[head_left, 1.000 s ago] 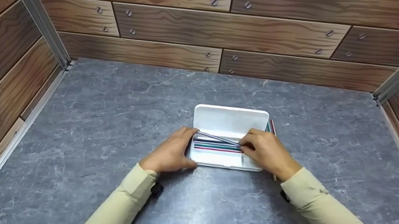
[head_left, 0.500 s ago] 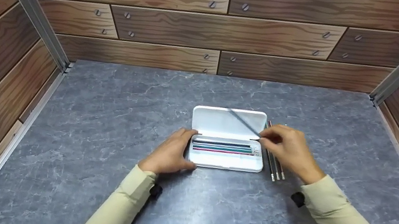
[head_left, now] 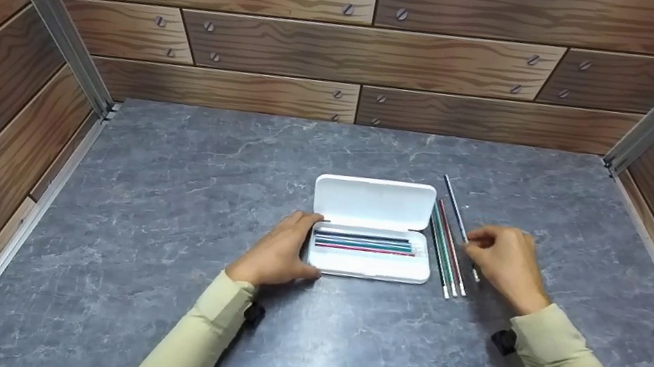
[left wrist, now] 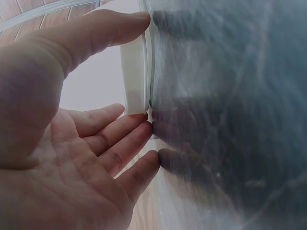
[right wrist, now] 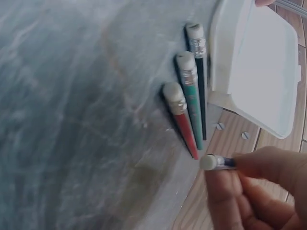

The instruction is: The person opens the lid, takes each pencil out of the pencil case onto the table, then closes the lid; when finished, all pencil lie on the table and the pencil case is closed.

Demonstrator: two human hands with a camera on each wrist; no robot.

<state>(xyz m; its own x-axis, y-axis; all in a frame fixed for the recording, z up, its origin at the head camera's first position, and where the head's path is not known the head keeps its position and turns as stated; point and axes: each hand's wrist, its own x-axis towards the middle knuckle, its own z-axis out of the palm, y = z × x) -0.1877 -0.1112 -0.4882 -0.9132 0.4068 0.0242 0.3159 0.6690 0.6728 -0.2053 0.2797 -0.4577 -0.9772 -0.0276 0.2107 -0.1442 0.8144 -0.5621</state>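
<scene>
Gripped the dark blue pencil between thumb and fingertips of the right hand, right of the open white case and just right of the loose red pencil, green pencil and black pencil. Could not tell whether touching the gray table or just above it. Rested the left hand at the left end of the case, fingers loosely extended by the far corner, thumb at the near one, apparently steadying. Judged the step in hand as laying the pencil down beside the other three. Called, on that reading, for lowering both ends together, matching the red pencil's slant, easing the pinch only after full contact, and withdrawing rightward to avoid rolling or nudging. Noted long axis running far left to near right, nearly parallel to the loose three and crosswise to the pencils inside the case. Found eraser end pointing near and right, opposite end far and left. Could not make out any sharpened tip.
</scene>
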